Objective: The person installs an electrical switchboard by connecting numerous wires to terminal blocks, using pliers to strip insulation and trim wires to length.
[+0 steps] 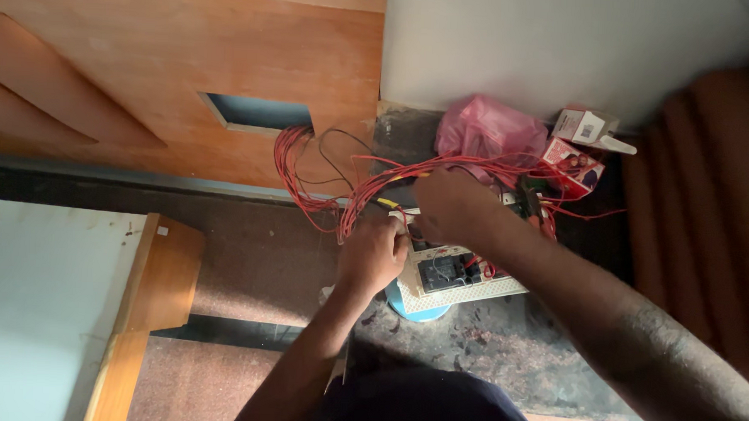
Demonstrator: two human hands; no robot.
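1. In the head view, the person's left hand [375, 254] sat just left of centre in the frame, its fingers curled shut around a bundle of thin red electrical wires [367, 189] at the left edge of a white rectangular switch plate with black modules [459, 280].
2. The right hand [451, 206] lay just above and to the right of the left one, knuckles up, closed over the same red wires where they met the top of the plate; exactly which strand its fingertips pinched could not be told.
3. The switch plate rested tilted at the centre of the frame, on top of a small round light-blue object [417, 310] of which only the lower rim showed.
4. The red wires ran in loops from a rectangular cut-out [257, 113] in a brown wooden panel [147, 70], in the upper left of the frame, down to the plate; a few black wires [330, 163] ran among them.
5. A crumpled pink plastic bag [485, 127] lay above the right hand, near the white wall [563, 43].
6. Two small printed cardboard boxes [580, 147] lay just right of the bag.
7. The plate and the boxes lay on a dark speckled stone floor [502, 356].
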